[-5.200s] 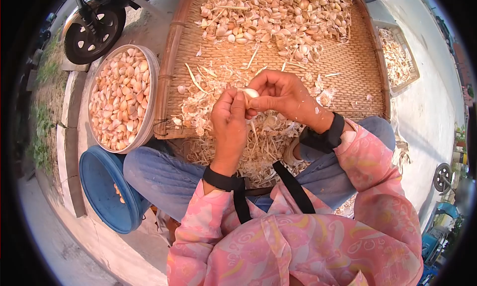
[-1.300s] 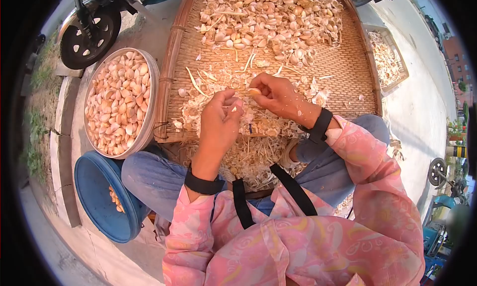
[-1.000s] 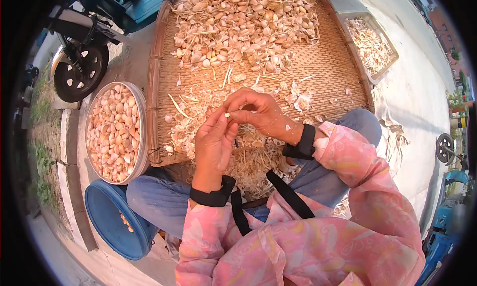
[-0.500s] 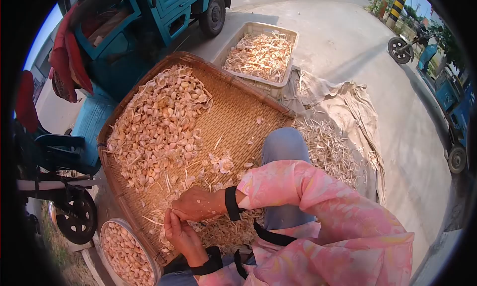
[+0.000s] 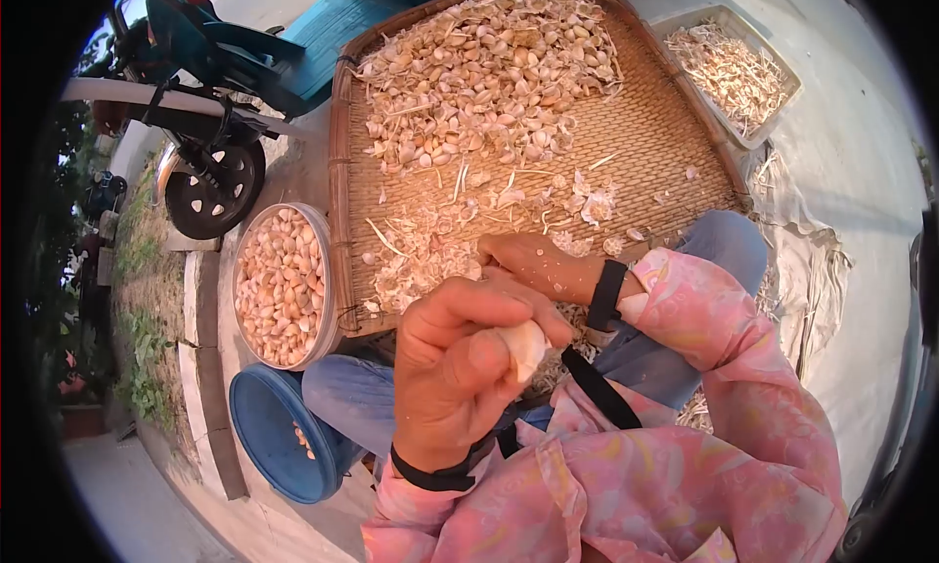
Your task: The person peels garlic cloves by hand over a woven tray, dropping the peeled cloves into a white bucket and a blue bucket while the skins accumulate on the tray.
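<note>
Close to the camera, my left hand (image 5: 460,367) is closed on a pale garlic clove (image 5: 525,350), pinched between thumb and fingers. Behind it, my right hand (image 5: 543,270) rests low over the near edge of the woven tray (image 5: 646,123); its fingertips are partly hidden, so what they hold cannot be made out. Unpeeled garlic cloves (image 5: 479,69) are heaped on the tray's far left part. Loose skins and thin stalks (image 5: 430,270) lie just beyond my hands.
A white bucket of cloves (image 5: 282,289) stands left of the tray, with a blue bucket (image 5: 279,431) holding a few cloves nearer. A crate of stalks (image 5: 729,79) sits at the back right beside a cloth (image 5: 807,270). A wheeled vehicle (image 5: 215,186) stands at left.
The view has swung left and down, bringing the blue bucket into sight. My left hand has risen toward the camera with a clove, apart from my right hand's fingertips.
</note>
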A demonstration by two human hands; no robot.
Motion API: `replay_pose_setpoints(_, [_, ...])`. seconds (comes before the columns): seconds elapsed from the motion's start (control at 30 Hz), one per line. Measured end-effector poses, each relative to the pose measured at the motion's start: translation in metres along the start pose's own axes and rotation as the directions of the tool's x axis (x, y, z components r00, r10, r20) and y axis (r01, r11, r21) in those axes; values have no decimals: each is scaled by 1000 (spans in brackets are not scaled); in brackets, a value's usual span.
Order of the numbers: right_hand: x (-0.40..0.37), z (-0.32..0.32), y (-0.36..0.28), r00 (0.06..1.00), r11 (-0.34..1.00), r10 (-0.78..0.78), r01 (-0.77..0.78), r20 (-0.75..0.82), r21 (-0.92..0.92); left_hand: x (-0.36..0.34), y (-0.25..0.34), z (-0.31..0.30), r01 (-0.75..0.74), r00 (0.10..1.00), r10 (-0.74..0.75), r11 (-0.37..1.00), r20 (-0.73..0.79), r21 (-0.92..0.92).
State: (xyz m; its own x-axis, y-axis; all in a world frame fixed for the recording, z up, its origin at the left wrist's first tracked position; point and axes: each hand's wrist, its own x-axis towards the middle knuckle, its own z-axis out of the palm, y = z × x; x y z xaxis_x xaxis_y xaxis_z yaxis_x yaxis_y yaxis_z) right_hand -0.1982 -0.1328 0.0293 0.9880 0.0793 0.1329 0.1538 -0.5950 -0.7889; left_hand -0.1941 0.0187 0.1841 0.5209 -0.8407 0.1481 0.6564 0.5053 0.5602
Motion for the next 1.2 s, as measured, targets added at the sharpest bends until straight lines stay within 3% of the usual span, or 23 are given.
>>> replay_pose_setpoints(0.03, [-4,10,-1,997,997,-61,63,49,-45,-6,4,26,14,992,-9,999,128,-39])
replay_pose_setpoints(0.1, [-8,27,-4,978,983,-148,162,147,-91,-10,3,61,-100,929,161,976,333,-191])
replay_pose_setpoints(0.17, [-9,30,-8,959,969,-183,213,215,-123,-13,-12,83,-262,892,377,880,248,-396])
replay_pose_setpoints(0.2, [-10,29,-11,955,974,-159,193,250,-122,-22,-15,89,-291,898,405,841,174,-455])
replay_pose_setpoints(0.27, [-5,25,-14,944,977,-113,162,311,-138,-23,-19,87,-301,857,479,766,191,-569])
replay_pose_setpoints(0.3, [-5,28,-12,943,967,-103,170,318,-191,-15,-18,82,-274,805,528,735,270,-620])
replay_pose_setpoints(0.37, [-5,29,-15,934,959,-112,191,338,-209,-23,-15,84,-254,839,497,717,220,-649])
replay_pose_setpoints(0.4, [-3,31,-15,931,955,-117,201,345,-219,-38,-11,96,-260,908,408,733,99,-629])
replay_pose_setpoints(0.47, [-3,35,-14,919,944,-109,215,379,-250,-48,-2,92,-228,951,305,812,57,-537])
replay_pose_setpoints(0.5, [-4,37,-13,913,938,-98,218,395,-269,-40,11,80,-201,948,290,867,133,-457])
replay_pose_setpoints(0.57, [-4,40,-11,911,951,-147,237,384,-198,-38,10,68,-227,919,333,885,211,-406])
replay_pose_setpoints(0.7, [-2,35,-11,919,953,-185,254,349,-163,-30,-17,71,-362,798,566,725,207,-586])
replay_pose_setpoints(0.8, [1,36,-15,919,945,-221,285,327,-161,-36,-13,73,-415,819,564,712,109,-566])
replay_pose_setpoints(0.9, [-1,41,-13,906,932,-225,308,359,-194,-32,-9,56,-441,789,582,759,195,-480])
replay_pose_setpoints(1.0, [0,44,-13,892,924,-240,331,383,-192,-27,-2,63,-420,761,634,645,139,-639])
replay_pose_setpoints(1.07, [2,44,-16,892,927,-243,330,381,-180,-28,3,64,-436,779,620,637,88,-636])
replay_pose_setpoints(1.1, [3,45,-17,895,926,-267,341,356,-163,-31,7,57,-467,793,602,700,94,-541])
replay_pose_setpoints(1.17, [3,45,-17,885,911,-299,376,357,-169,-28,15,52,-516,761,641,692,100,-504])
replay_pose_setpoints(1.2, [0,47,-19,887,916,-285,363,362,-168,-22,18,53,-528,716,691,628,98,-572])
